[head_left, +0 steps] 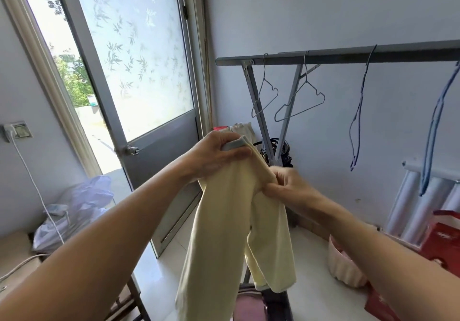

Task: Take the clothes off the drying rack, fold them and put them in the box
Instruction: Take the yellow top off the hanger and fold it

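Observation:
A pale yellow garment (224,226) with a light blue trimmed edge hangs down in front of me, held up in the air by both hands. My left hand (214,154) grips its upper blue-trimmed edge, thumb over the cloth. My right hand (286,186) pinches the fabric lower and to the right. The grey metal drying rack (348,55) stands against the wall behind. On its bar hang two bare wire hangers (298,104) and two blue hangers (358,114), none of them carrying clothes. The box is not clearly visible.
An open door (139,72) with frosted glass stands on the left. White plastic bags (82,203) lie at the left wall, under a cable from a wall socket (17,130). A pink basin (343,266) and red bags (443,241) sit at the right. White tubes (423,203) lean there.

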